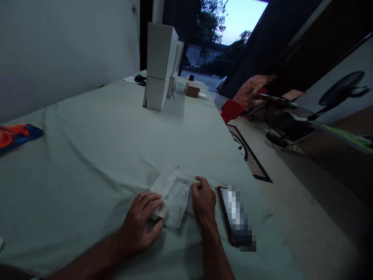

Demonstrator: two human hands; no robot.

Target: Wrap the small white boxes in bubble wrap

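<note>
A sheet of clear bubble wrap (177, 200) lies on the cloth-covered table between my two hands. My left hand (141, 223) is curled round a small pale block-like object (159, 212) at the wrap's left edge; the fingers hide much of it, so its kind is unclear. At the wrap's right edge, my right hand (204, 199) has its fingers closed, with thumb and forefinger pinched at the plastic. Just right of that hand, a phone (236, 217) in a red-edged case lies flat.
Tall white boxes (159, 66) stand farther along the table (116, 128), with a small brown box (192, 89) behind. An orange and blue item (19, 136) lies at left. Beyond the right edge, a person (250, 91) sits near a red chair (231, 111) and a fan (340, 87).
</note>
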